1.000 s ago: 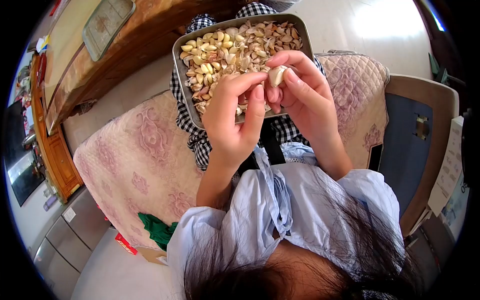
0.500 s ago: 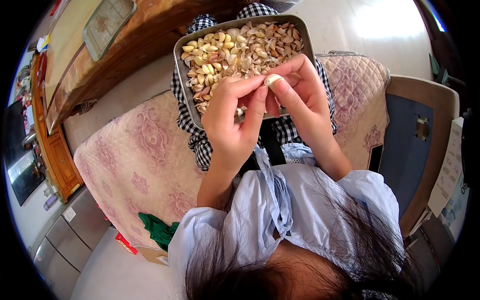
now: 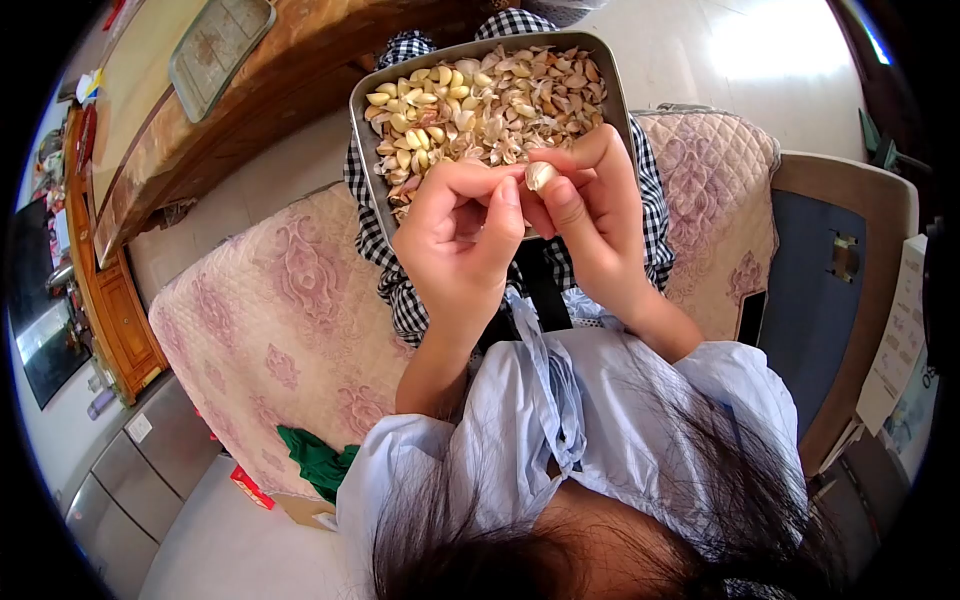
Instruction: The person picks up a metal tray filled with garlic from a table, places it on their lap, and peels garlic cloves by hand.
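Note:
A pale garlic clove [image 3: 541,177] is pinched between the thumb and fingers of my right hand [image 3: 603,222]. Close on its left is my left hand [image 3: 460,228], thumb and index finger drawn together, the index tip about at the clove's edge. Whatever lies in that left pinch is hidden. Both hands hover over the near edge of a metal tray [image 3: 500,43] on my lap. Peeled yellowish cloves [image 3: 418,112] gather at the tray's left, while cloves in their skins [image 3: 570,92] and loose papery skins [image 3: 500,115] cover the middle and right.
Checked trousers [image 3: 655,225] show around the tray. I sit on a quilted, patterned cover [image 3: 260,290] with a green cloth [image 3: 315,460] on it. A dark phone-like object [image 3: 751,318] lies at right, beside a chair [image 3: 815,290]. Upper left stands a wooden table [image 3: 240,120] bearing another tray [image 3: 215,60].
My hands have come slightly lower and nearer my body. My left fingertips have shifted left of the clove, so more of it shows in my right hand.

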A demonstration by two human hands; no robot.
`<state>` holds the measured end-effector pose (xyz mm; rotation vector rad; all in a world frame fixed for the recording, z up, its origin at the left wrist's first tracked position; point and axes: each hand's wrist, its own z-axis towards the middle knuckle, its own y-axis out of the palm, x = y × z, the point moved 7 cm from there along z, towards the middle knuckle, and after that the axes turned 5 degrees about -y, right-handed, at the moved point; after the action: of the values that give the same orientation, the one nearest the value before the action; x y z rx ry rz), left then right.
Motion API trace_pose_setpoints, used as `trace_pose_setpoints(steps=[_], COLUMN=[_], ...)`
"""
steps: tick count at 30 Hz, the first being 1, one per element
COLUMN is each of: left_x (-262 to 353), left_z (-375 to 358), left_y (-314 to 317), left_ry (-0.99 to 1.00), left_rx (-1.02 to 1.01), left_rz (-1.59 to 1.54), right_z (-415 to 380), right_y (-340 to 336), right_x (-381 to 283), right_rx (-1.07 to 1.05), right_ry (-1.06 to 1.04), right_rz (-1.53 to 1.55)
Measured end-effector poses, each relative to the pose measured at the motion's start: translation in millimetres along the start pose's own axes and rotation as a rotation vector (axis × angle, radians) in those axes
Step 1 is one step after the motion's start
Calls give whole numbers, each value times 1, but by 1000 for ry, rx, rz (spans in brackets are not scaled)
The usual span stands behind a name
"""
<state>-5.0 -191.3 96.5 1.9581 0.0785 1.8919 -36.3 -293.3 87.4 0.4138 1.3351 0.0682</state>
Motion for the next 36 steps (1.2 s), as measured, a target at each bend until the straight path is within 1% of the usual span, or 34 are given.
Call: trace_pose_setpoints(steps=[3,4,5,6,7,8,9,11,13,14,15,16,17,19,23,26,27,28,29,30,31,32,33,36], left_x=[-1,-2,2,7,7,14,20,22,29,29,31,33,36,41,39,28,23,19,20,22,24,27,29,30], left_z=[0,1,1,1,3,3,1,0,-4,-3,-3,-4,-3,-4,-5,-4,-2,0,-2,-2,-1,-1,-2,-3], left_y=[-3,-3,-1,1,1,2,5,5,10,9,11,12,11,18,20,18,10,3,5,6,5,9,9,13], left_ry=[58,59,154,248,247,356,463,491,650,650,698,747,747,800,792,743,663,578,577,503,427,426,426,430], left_rx=[10,10,6,1,0,-4,-8,7,-21,-21,-41,-62,-62,-119,-130,-177,-130,-84,-85,-61,-36,-81,-81,-80], left_rz=[91,91,151,211,210,335,459,505,630,630,662,693,693,867,932,850,640,431,430,409,390,472,473,552], right_z=[1,2,1,2,1,1,1,-1,0,0,0,0,1,1,1,2,1,0,-1,-1,-1,-2,-2,-3], right_y=[0,0,3,3,6,10,10,9,6,6,5,4,2,2,-1,-2,-1,5,10,10,9,10,11,11], right_x=[1,8,13,11,11,11,8,10,11,10,9,8,7,5,4,2,2,-1,-4,-3,-4,-4,-4,-4], right_rx=[11,-23,-57,-56,-52,-50,-48,-11,-42,-73,-72,-79,-85,-96,-102,-100,-97,-116,-137,-182,-182,-190,-196,-200], right_ry=[29,105,182,181,248,315,315,415,408,400,401,392,382,391,413,427,425,401,376,359,360,386,410,384], right_rz=[55,217,378,378,477,576,575,516,499,482,482,421,361,351,292,339,339,450,561,547,549,587,621,651])
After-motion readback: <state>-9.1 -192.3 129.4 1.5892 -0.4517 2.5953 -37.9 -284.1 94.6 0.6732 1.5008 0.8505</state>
